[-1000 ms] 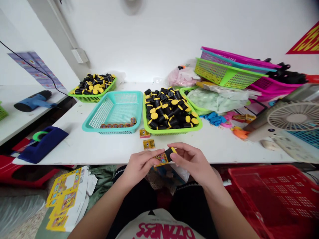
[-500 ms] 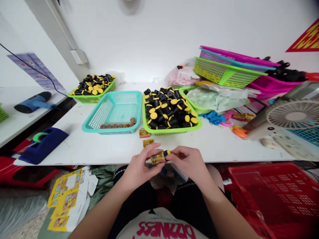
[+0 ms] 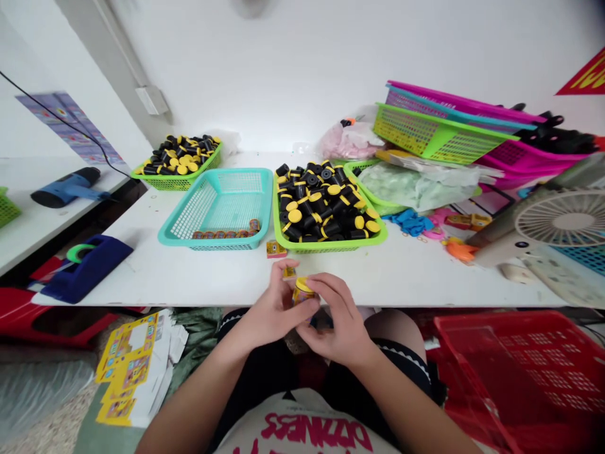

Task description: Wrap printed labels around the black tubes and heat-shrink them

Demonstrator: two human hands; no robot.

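Above the table's front edge, my left hand (image 3: 270, 315) is closed around a small cylinder (image 3: 301, 291) with a yellow cap and a printed yellow sleeve. It stands nearly upright, cap up, its lower part hidden by my fingers. My right hand (image 3: 336, 315) grips it too, fingertips at the cap and below. Just beyond are two small stacks of printed labels (image 3: 276, 250), the nearer one partly behind my left fingers. A lime-green basket (image 3: 331, 246) heaped with black, yellow-capped cylinders stands behind them. Left of it, a turquoise basket (image 3: 236, 205) holds a row of sleeved cylinders along its near side.
Another basket of cylinders (image 3: 170, 183) sits at the back left. A blue tape dispenser (image 3: 89, 271) and a heat gun (image 3: 66, 187) lie left. On the right are stacked baskets (image 3: 439, 135), bags and a fan (image 3: 562, 217). Red crates (image 3: 520, 378) stand below right.
The cylinder has turned from lying sideways to upright, cap up. Its black body, bare beside the sleeve before, no longer shows. My right hand has shifted left, closer around it.
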